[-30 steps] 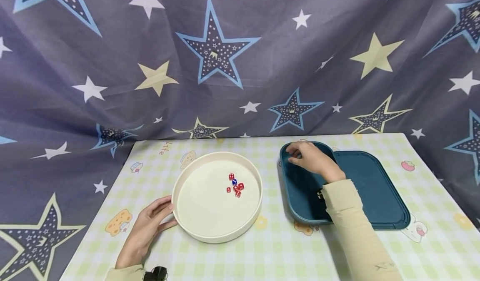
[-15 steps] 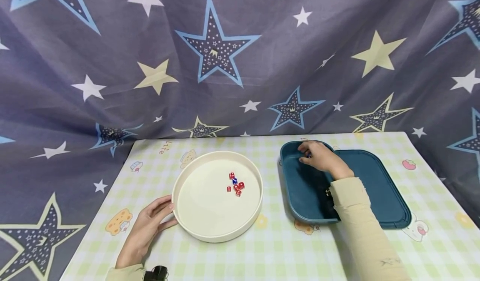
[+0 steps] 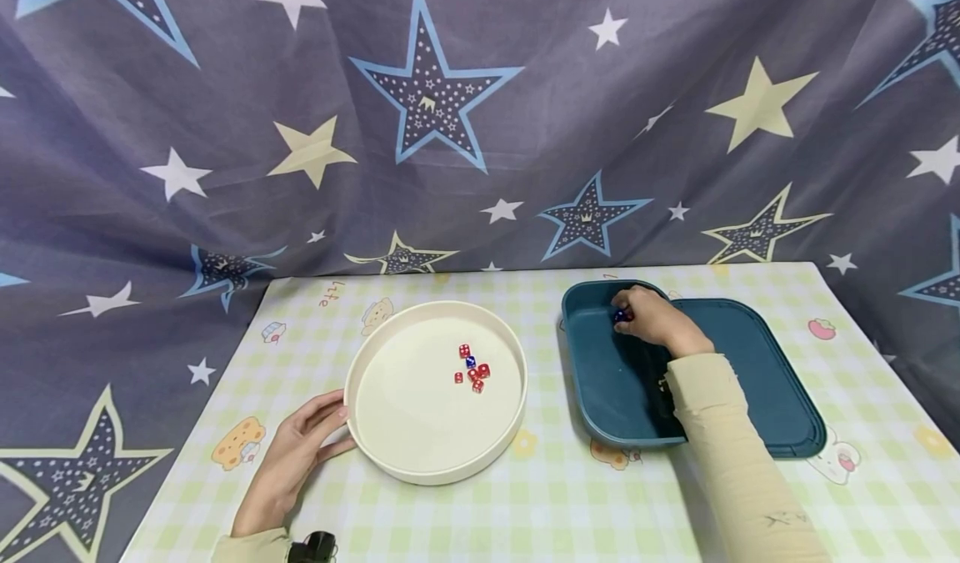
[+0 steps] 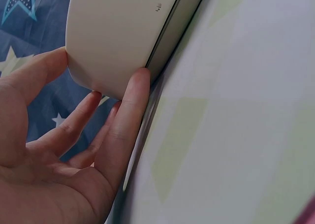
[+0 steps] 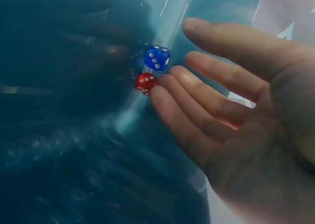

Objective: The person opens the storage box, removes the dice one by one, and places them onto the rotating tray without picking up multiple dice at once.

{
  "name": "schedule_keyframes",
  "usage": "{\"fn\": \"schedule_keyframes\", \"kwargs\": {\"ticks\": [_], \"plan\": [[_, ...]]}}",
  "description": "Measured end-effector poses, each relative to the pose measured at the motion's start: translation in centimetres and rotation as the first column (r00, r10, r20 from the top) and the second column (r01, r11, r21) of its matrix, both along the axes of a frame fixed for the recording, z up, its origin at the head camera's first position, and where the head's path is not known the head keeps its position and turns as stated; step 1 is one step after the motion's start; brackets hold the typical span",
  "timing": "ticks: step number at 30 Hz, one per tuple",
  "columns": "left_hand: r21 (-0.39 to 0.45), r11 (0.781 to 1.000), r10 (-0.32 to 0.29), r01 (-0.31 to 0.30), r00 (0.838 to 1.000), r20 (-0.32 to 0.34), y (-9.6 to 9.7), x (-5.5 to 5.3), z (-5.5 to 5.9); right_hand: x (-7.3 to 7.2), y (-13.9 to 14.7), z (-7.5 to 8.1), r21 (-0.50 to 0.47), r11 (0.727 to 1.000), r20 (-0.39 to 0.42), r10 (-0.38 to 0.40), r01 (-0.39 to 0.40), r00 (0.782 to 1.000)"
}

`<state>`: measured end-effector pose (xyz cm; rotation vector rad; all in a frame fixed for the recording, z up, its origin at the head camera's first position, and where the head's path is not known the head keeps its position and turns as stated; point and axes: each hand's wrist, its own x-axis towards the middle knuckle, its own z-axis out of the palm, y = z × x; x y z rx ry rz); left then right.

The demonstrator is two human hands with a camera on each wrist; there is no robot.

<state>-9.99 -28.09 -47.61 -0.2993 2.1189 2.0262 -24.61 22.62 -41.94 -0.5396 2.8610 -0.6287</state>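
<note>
My left hand [image 3: 296, 454] touches the outer left wall of a round cream tray [image 3: 397, 463] with fairly straight fingers. In the left wrist view, its fingertips rest on the tray's pale wall [image 4: 118, 27]. Several red dice [image 3: 477, 386] and one blue die [image 3: 470, 362] lie inside that tray, right of its middle. My right hand [image 3: 660, 321] reaches into the far end of a dark teal box [image 3: 600, 388]. In the right wrist view, a blue die [image 5: 157, 58] and a red die [image 5: 146, 83] sit at its fingertips, thumb held apart.
A flat teal lid [image 3: 750, 363] lies right of the box, partly behind the right sleeve [image 3: 720, 429]. The checked tablecloth [image 3: 450, 521] covers the table. A star-patterned curtain [image 3: 525, 154] hangs behind its far edge.
My right hand has shifted right and slightly nearer inside the teal box, and a blue die now shows at its fingertips. The left hand stays at the cream tray.
</note>
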Motion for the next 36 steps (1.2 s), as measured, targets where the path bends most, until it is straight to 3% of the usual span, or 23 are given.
{"fn": "schedule_keyframes", "kwargs": {"ticks": [9, 21, 28, 36], "plan": [[0.003, 1.0, 0.004, -0.004, 1.0, 0.001, 0.0, 0.0, -0.1, -0.1, 0.4, 0.1, 0.022, 1.0, 0.022, 0.012, -0.013, 1.0], [-0.004, 1.0, 0.008, -0.008, 1.0, 0.006, 0.0, -0.1, 0.0, 0.2, -0.6, -0.3, -0.038, 0.992, 0.048, 0.125, -0.123, 0.991], [-0.005, 1.0, -0.009, 0.009, 1.0, 0.01, 0.0, 0.0, 0.0, 0.2, -0.9, -0.6, -0.059, 0.992, 0.06, 0.119, -0.116, 0.991], [-0.012, 1.0, -0.014, 0.014, 1.0, 0.009, 0.0, 0.1, 0.2, 0.4, -1.0, -0.2, -0.082, 0.99, 0.02, 0.119, -0.117, 0.993]]}}
